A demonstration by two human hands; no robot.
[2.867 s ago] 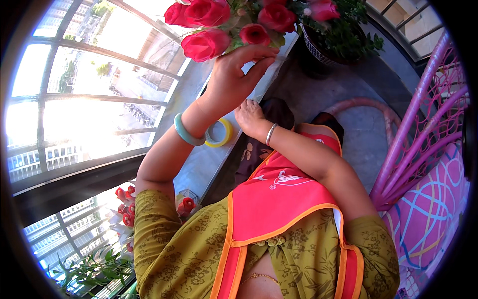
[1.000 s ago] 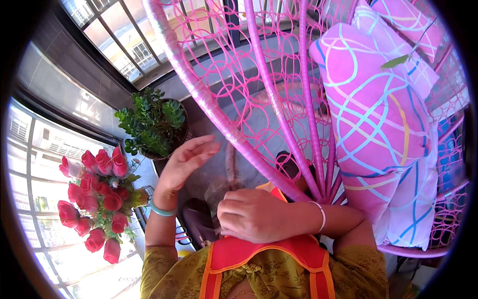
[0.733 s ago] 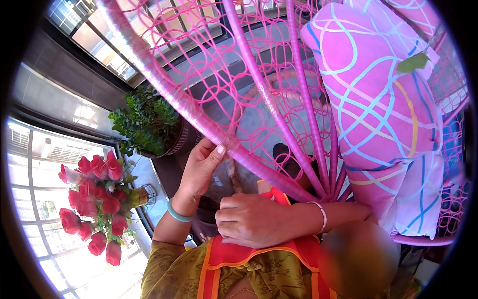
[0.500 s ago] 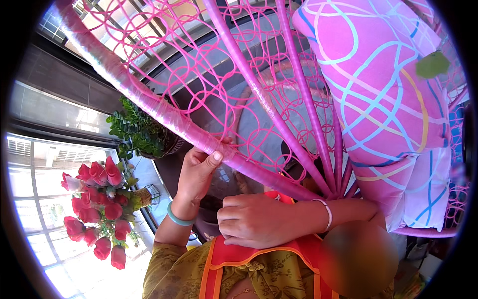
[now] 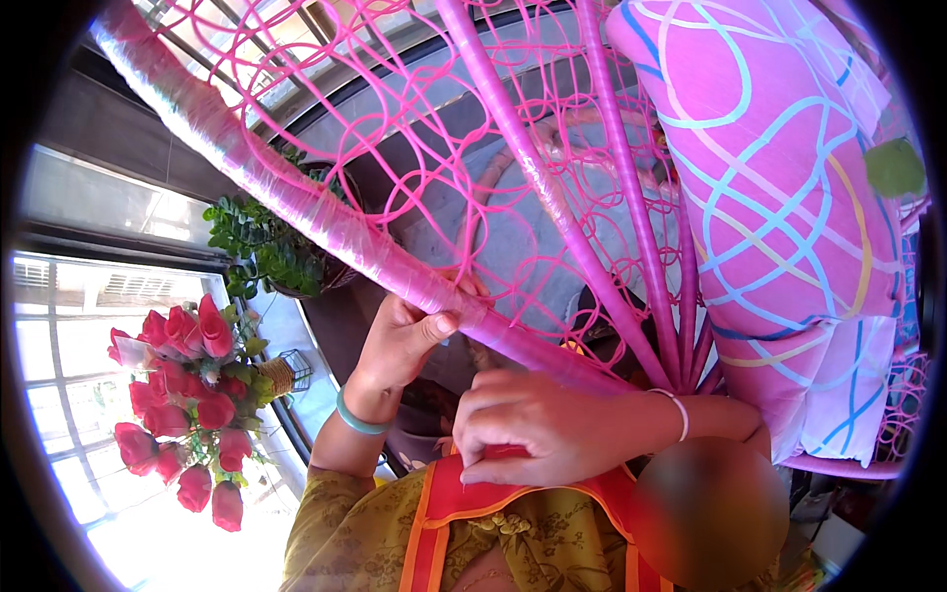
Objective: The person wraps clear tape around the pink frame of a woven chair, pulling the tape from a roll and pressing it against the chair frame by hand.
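My left hand (image 5: 400, 345) is closed round a thick pink tube (image 5: 360, 247), thumb in front and fingers partly hidden behind. Shiny, see-through film wraps much of this tube, which edges a pink woven net (image 5: 424, 133). My right hand (image 5: 538, 424) is just below the tube, in front of the red apron (image 5: 452, 491). Its thumb and forefinger are pinched together, pointing down; whatever lies between them is too small to make out. Several thinner pink tubes (image 5: 538, 178) run across the net and meet beyond my right wrist.
A pink cushion (image 5: 750, 187) with coloured looping lines fills the right side. Red roses (image 5: 212, 409) stand at the left by a bright window. Behind the tube is a leafy potted plant (image 5: 261, 242). A blurred green spot (image 5: 895, 168) shows at the far right.
My right hand has moved slightly right, and its curled fingers now form a downward pinch. My left hand keeps its grip on the tube. The view has shifted slightly.
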